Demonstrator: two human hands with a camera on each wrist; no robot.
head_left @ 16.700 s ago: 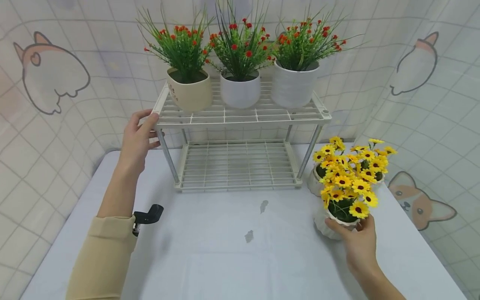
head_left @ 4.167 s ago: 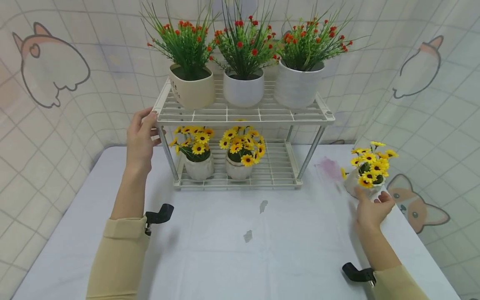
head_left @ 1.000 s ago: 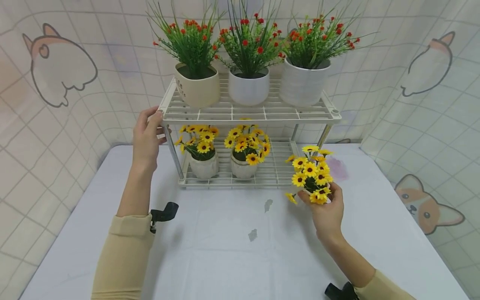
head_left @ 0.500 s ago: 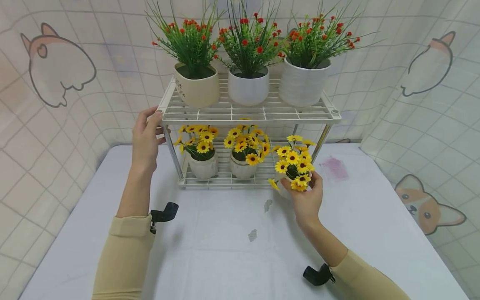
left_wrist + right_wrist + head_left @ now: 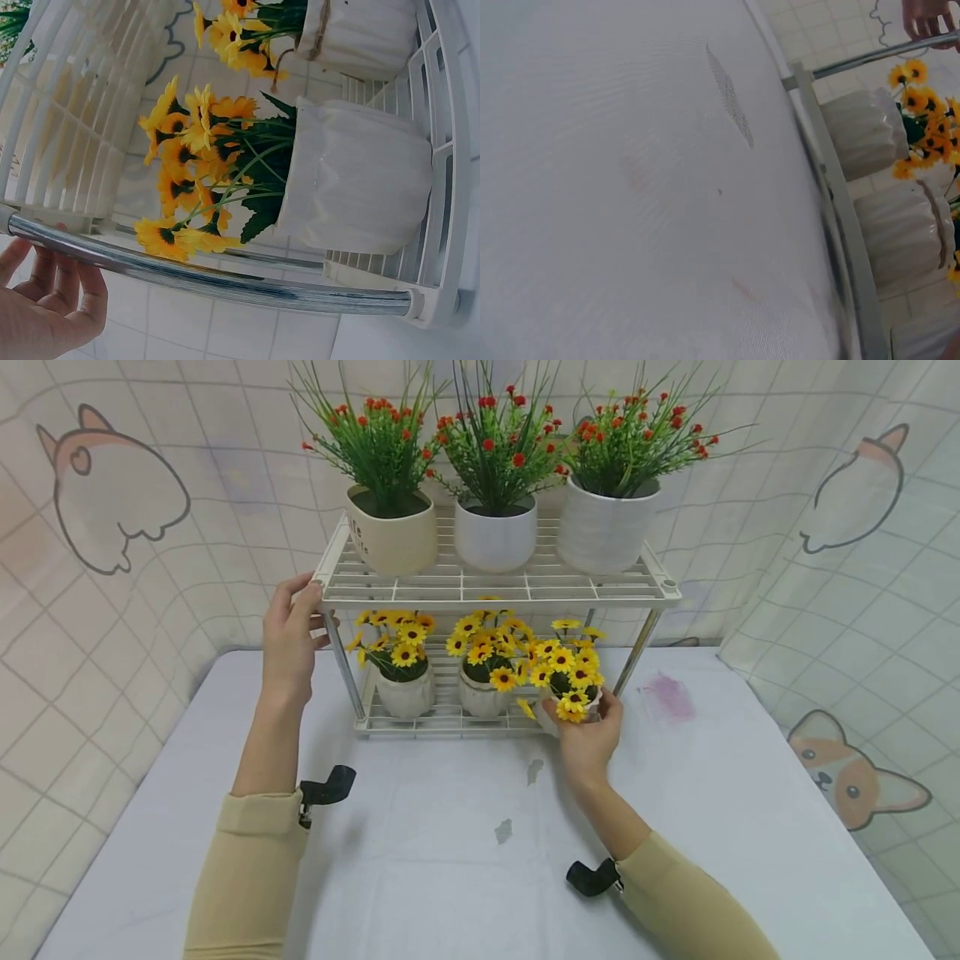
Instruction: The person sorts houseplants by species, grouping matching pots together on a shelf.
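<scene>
A white two-tier wire rack stands on the table. My left hand grips its upper left corner; in the left wrist view, fingers curl behind the metal post. With thumb and fingers, my right hand holds a white flowerpot of yellow daisies at the right front of the lower shelf; the hand partly hides the pot. Two similar pots, a left one and a middle one, stand on that shelf. The right wrist view mostly shows tablecloth.
On the upper shelf stand a cream pot, a small white pot and a larger white pot, all with red-flowered plants. Behind hangs a grid-patterned curtain. The white tablecloth has grey patches and a pink stain.
The right hand has carried the third daisy pot from the table's right side leftward and back to the lower shelf. Earlier, the other two daisy pots came onto that shelf. The left hand keeps its grip.
</scene>
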